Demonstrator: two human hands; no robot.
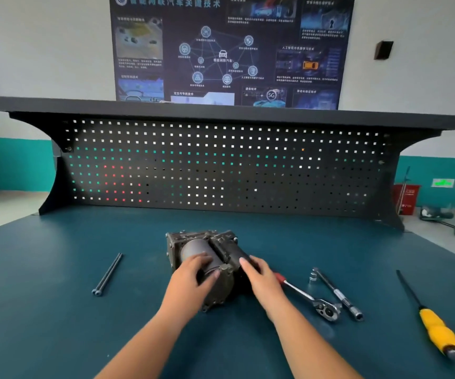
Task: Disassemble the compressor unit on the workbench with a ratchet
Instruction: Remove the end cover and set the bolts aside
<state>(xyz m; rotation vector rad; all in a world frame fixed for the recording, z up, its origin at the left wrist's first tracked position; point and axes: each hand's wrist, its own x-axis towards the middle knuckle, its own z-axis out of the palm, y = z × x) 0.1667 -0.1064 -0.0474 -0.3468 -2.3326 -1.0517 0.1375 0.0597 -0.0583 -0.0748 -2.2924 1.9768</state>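
The dark teal desk (56, 310) carries the grey cast-metal compressor unit (193, 246), which lies on its side. The left hand (190, 277) curls its fingers round the compressor unit's dark motor cylinder. The right hand (261, 280) lays straighter fingers on its right flank. It likely needs bracing firmly before any wrenching. The red-handled chrome ratchet (303, 294) lies just right of the compressor unit, and two long black bolts (107, 274) lie well left of it.

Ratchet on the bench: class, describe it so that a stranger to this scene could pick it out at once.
On the blue workbench, look just right of the compressor unit at its middle. The ratchet lies slanted there, its red grip partly behind the right hand. Unlike the plain extension bar beside it, it ends in a round head.
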